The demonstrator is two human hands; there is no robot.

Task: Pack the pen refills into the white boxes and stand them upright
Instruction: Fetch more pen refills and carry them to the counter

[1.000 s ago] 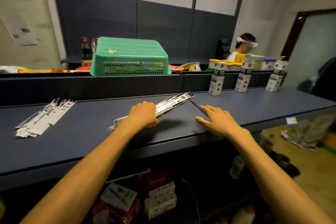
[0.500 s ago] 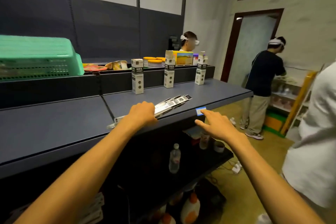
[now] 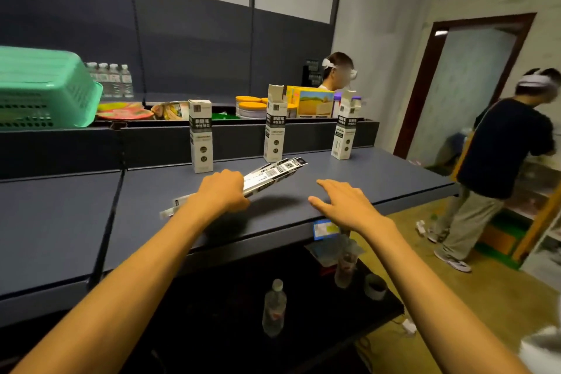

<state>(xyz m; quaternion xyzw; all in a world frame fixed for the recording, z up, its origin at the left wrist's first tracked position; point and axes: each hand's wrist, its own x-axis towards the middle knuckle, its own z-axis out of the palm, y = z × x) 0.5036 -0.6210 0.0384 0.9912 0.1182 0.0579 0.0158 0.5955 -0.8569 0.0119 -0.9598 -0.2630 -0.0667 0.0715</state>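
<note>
A dark grey shelf (image 3: 379, 179) bears three white boxes (image 3: 201, 136) upright in a row along its far edge, well apart. A blue label (image 3: 324, 229) sticks on its near lip, toward the right.

Dark blue shelving (image 3: 349, 179) against pale walls (image 3: 379, 9), brown-framed doorway (image 3: 425, 85), yellowish floor (image 3: 419, 282).

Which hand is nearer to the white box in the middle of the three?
Left. The left hand, gripping the refill packs, sits just below and left of the middle white box. The right hand hovers open farther off, below and right of it.
</note>
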